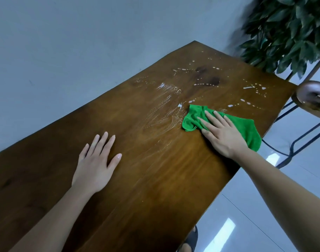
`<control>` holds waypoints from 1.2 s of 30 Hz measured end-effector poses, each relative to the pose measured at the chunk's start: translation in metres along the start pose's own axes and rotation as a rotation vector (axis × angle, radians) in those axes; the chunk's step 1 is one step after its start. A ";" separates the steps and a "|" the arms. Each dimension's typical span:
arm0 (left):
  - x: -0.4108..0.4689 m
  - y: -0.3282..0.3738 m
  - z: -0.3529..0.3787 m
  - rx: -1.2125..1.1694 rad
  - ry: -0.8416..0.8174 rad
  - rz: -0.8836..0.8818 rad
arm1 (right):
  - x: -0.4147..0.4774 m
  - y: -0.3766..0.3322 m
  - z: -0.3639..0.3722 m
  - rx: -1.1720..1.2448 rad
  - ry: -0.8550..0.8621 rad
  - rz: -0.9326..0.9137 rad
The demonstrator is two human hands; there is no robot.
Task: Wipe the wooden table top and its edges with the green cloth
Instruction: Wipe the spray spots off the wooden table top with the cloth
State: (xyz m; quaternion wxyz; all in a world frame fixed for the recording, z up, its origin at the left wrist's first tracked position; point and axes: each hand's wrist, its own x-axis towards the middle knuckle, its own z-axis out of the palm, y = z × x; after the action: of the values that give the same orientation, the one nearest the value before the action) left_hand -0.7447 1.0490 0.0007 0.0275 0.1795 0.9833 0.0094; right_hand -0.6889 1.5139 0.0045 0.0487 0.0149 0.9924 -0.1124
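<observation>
Our right forearm comes in from 5 o'clock, left forearm from 7 o'clock, both bare.

Right hand (pixel 222 137): palm down, fingers straight and slightly spread, aimed at about 10 o'clock. It presses flat on the green cloth (pixel 245 129) and curls round nothing. The thumb lies along the cloth's near edge.

Left hand (pixel 95 164): flat on bare wood at 8 o'clock of the cloth, well apart from it. Its fingers are straight, pointing at 1 o'clock, the thumb is splayed toward 2 o'clock, and it has hold of nothing.

Cloth: lies on the right half of the table top (pixel 155 188), with its long axis running 10 o'clock to 4 o'clock. The bunched end is at 10 o'clock, past our fingertips. The flatter end is at 4 o'clock, its corner at the table's right edge.

Surface: dark brown wood, long axis running 7 o'clock to 1 o'clock. White droplets (pixel 252 88) dot the far end. Smeared white streaks (pixel 164 110) sit at 9 o'clock of the cloth, just beside it.

Room: grey wall (pixel 82 42) along the table's left side. A leafy plant (pixel 292 30) stands at 1 o'clock, past the far corner. A round-seated stool (pixel 312 95) on a dark metal frame is at 3 o'clock, off the right edge. Glossy pale floor tiles (pixel 255 206) are below, and a dark sandal (pixel 191 237) on our foot shows at 6 o'clock.
</observation>
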 end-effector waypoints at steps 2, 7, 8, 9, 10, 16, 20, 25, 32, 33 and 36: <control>0.000 0.000 0.001 -0.011 0.008 0.002 | -0.017 -0.034 0.009 -0.028 -0.026 -0.088; 0.000 -0.002 0.002 -0.009 0.017 0.003 | -0.061 -0.144 0.034 -0.028 -0.084 -0.256; -0.001 -0.002 0.003 -0.015 0.024 0.006 | -0.066 -0.165 0.040 -0.025 -0.089 -0.282; -0.002 -0.003 0.003 -0.024 0.027 0.011 | -0.070 -0.184 0.046 -0.023 -0.093 -0.308; -0.003 -0.003 0.003 -0.030 0.031 0.017 | -0.072 -0.200 0.050 -0.023 -0.093 -0.328; -0.002 -0.005 0.007 0.001 0.048 0.025 | -0.044 -0.212 0.049 0.000 -0.087 -0.384; 0.004 -0.004 0.012 -0.006 0.053 0.000 | 0.003 -0.173 0.036 -0.014 -0.064 -0.337; 0.020 0.007 0.015 -0.004 0.051 -0.032 | 0.074 -0.109 0.019 -0.001 -0.036 -0.263; 0.055 0.036 0.018 -0.019 0.044 -0.081 | 0.173 -0.017 -0.013 0.013 -0.018 -0.148; 0.060 0.039 0.018 -0.020 0.042 -0.092 | 0.186 -0.006 -0.018 0.013 -0.016 -0.134; 0.070 0.046 0.019 -0.032 0.037 -0.119 | 0.222 0.023 -0.032 0.012 -0.011 -0.095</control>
State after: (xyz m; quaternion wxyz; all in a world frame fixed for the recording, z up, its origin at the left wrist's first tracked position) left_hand -0.7929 1.1173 -0.0201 0.0125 0.1201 0.9923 0.0267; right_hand -0.9114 1.5474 0.0085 0.0486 -0.0325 0.9910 -0.1208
